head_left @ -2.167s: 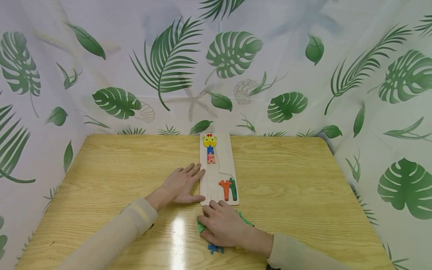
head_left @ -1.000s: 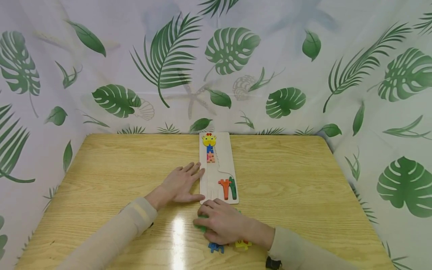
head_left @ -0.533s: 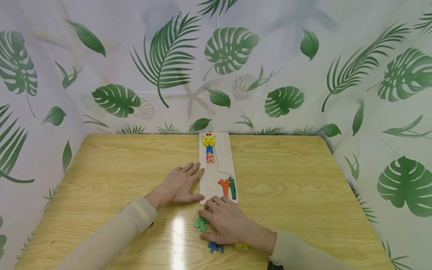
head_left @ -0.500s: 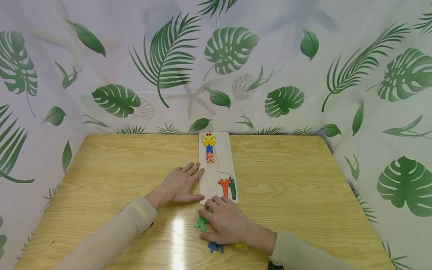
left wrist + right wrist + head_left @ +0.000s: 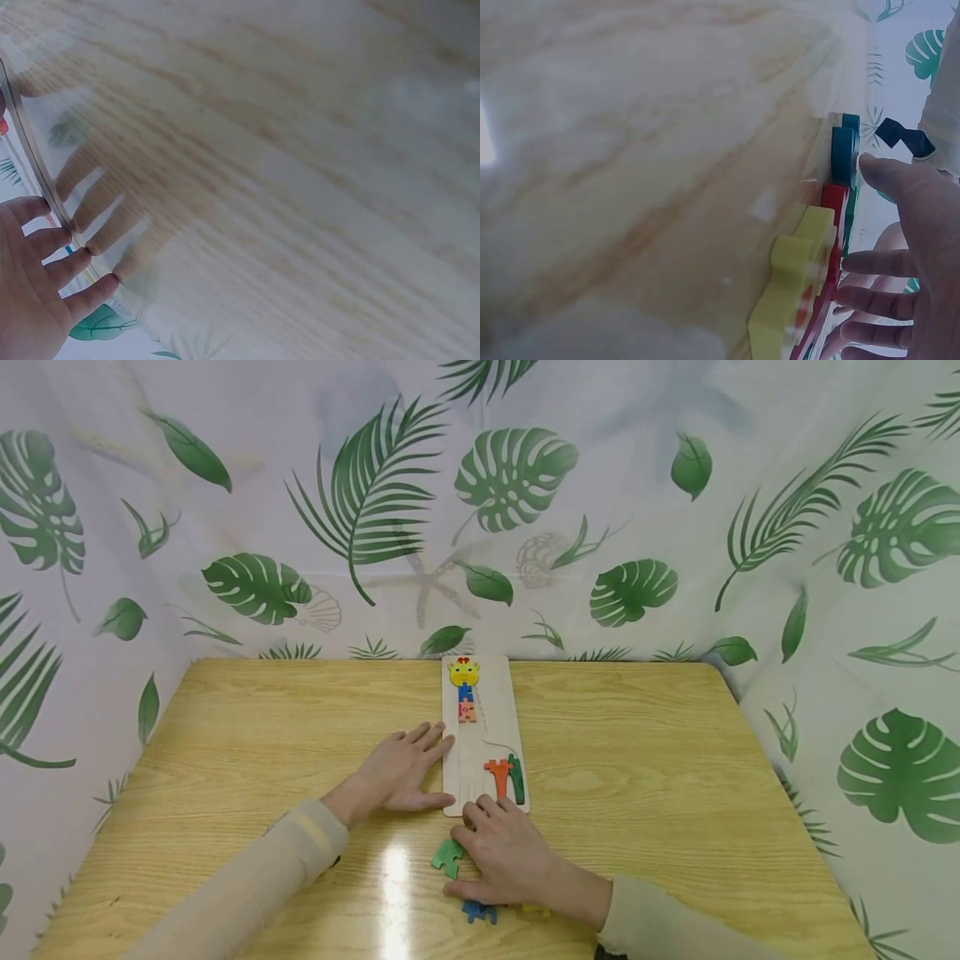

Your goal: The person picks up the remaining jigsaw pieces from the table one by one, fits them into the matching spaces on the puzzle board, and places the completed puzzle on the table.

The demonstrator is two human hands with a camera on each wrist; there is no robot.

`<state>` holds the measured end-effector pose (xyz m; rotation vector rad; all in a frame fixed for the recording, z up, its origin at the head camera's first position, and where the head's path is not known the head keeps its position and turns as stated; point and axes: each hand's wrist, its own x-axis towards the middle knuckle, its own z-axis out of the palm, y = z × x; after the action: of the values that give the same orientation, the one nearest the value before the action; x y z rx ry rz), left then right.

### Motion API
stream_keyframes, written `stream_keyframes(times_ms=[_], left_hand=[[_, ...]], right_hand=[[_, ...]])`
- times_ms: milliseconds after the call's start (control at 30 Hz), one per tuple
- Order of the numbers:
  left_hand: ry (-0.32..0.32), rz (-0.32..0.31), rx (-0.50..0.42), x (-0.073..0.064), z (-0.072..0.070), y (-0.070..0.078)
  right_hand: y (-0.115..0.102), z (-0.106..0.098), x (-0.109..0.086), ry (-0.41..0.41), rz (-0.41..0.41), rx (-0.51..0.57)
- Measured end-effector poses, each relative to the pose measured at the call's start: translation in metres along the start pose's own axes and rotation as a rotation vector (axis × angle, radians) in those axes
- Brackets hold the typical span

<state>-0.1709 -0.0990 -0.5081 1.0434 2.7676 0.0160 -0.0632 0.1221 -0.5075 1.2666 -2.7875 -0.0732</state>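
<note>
A pale wooden giraffe puzzle board [image 5: 495, 702] lies at the middle of the table. Set in it are a yellow giraffe head [image 5: 464, 673], a blue piece [image 5: 466, 694], a pink piece [image 5: 467, 712], an orange leg [image 5: 497, 777] and a dark green leg [image 5: 516, 781]. My left hand [image 5: 405, 772] rests flat, fingers spread, its fingertips and thumb at the board's left edge. Below the board my right hand [image 5: 506, 852] hovers over loose pieces, fingers fairly straight and pinching nothing. A green puzzle piece [image 5: 447, 857] lies beside its index finger, a blue one [image 5: 478, 911] below the thumb.
Part of a yellow piece [image 5: 536, 910] shows under the right wrist. The right wrist view has a yellow piece [image 5: 784, 289] and a red piece [image 5: 834, 217] near the fingers. Leaf-print cloth [image 5: 555, 602] stands along the table's [image 5: 637, 752] back edge and sides.
The right hand has shifted slightly up and right, uncovering the green piece it partly covered. It now covers more of the yellow piece. The left hand has stayed in place.
</note>
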Motion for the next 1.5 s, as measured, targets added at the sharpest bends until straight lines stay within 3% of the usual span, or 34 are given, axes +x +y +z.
stream_keyframes(times_ms=[567,933,1500], left_hand=[[-0.001,-0.008,0.014,0.000,0.002,0.003],[0.004,-0.006,0.009,-0.002,0.003,0.004],[-0.006,-0.015,-0.002,-0.003,0.003,0.008]], right_hand=[[0.000,0.001,-0.001,-0.013,0.003,-0.038],[0.008,-0.003,-0.002,-0.053,0.011,0.057],[0.032,0.005,-0.007,0.016,-0.104,0.089]])
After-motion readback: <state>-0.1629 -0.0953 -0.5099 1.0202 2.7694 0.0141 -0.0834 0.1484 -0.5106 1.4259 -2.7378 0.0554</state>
